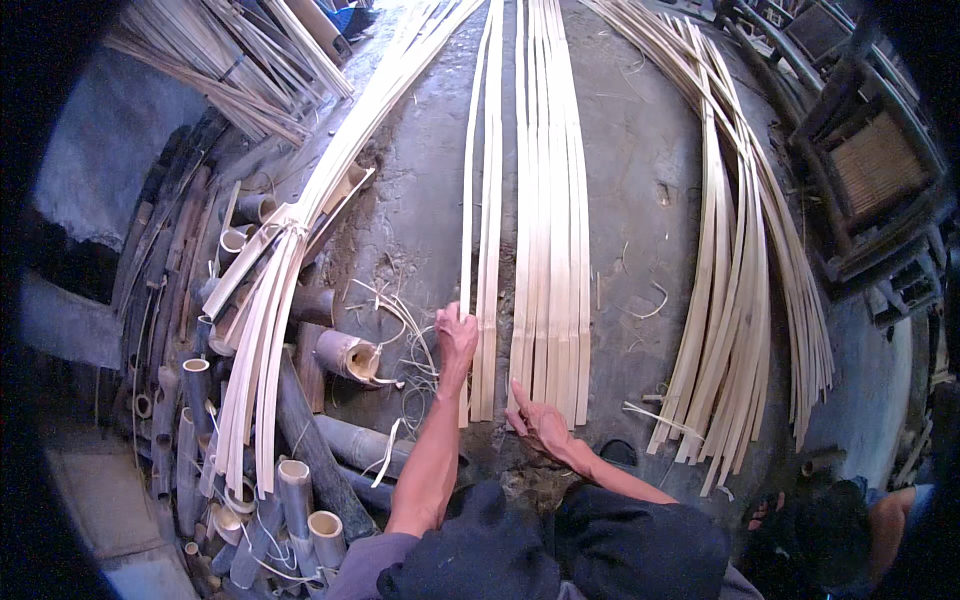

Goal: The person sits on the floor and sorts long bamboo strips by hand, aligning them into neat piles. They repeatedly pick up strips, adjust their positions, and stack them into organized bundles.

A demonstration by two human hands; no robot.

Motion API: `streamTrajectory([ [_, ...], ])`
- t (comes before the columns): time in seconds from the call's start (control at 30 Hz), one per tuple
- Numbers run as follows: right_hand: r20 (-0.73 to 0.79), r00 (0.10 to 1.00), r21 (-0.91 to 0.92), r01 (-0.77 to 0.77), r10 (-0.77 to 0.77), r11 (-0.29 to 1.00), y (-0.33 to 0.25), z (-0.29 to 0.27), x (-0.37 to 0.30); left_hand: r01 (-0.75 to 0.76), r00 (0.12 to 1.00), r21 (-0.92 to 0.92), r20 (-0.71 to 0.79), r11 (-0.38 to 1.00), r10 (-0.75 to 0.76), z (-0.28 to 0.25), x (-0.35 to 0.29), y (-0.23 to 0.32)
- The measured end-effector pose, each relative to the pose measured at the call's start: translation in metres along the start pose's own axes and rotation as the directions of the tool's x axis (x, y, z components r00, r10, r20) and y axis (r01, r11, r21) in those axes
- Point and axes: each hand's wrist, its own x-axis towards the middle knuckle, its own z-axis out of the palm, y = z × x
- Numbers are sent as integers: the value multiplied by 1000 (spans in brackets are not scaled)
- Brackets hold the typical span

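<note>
Long, pale bamboo strips lie side by side on the floor in front of me, their near ends close to my knees. My left hand [457, 335] is closed on a single bamboo strip [468, 220], the leftmost one, some way above its near end. Just to its right lie a few more strips [489, 250]. A narrow gap parts these from a wider row of strips [550, 260]. At the near left end of that row rests my right hand [548, 428], with its fingers stretched out and nothing gripped; part of it covers the strip ends.
On the left, a tied bundle of strips [262, 370] leans over cut bamboo tubes [345, 352]. Loose strips [715, 350] lie fanned out on the right. Wooden furniture [875, 165] stands at far right, and another person's arm [888, 520] shows at lower right. Thin shavings [405, 318] litter the floor.
</note>
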Motion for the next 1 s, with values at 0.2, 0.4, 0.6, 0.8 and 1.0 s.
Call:
streamTrajectory([
  [0.2, 9, 1000, 123, 22, -24, 992, -66, -25, 19, -173, 969, -198, -208, 965, 131, -17, -3, 79],
  [0.4, 85, 984, 201, -171, 157, 965, -61, -14, 28, 93, 995, -402, 62, 911, -74, 23, 4, 67],
  [0.6, 64, 991, 227, -127, 116, 966, -43, 0, 14, 8, 996, -291, 90, 957, 19, 50, -14, 27],
  [0.8, 68, 994, 293, -100, 83, 951, -38, 6, 17, -35, 997, -235, 58, 971, 50, 51, -18, 32],
  [1.0, -21, 1000, 143, -8, 11, 990, -34, 7, 20, -82, 992, -189, 78, 978, 98, 53, -10, 36],
])
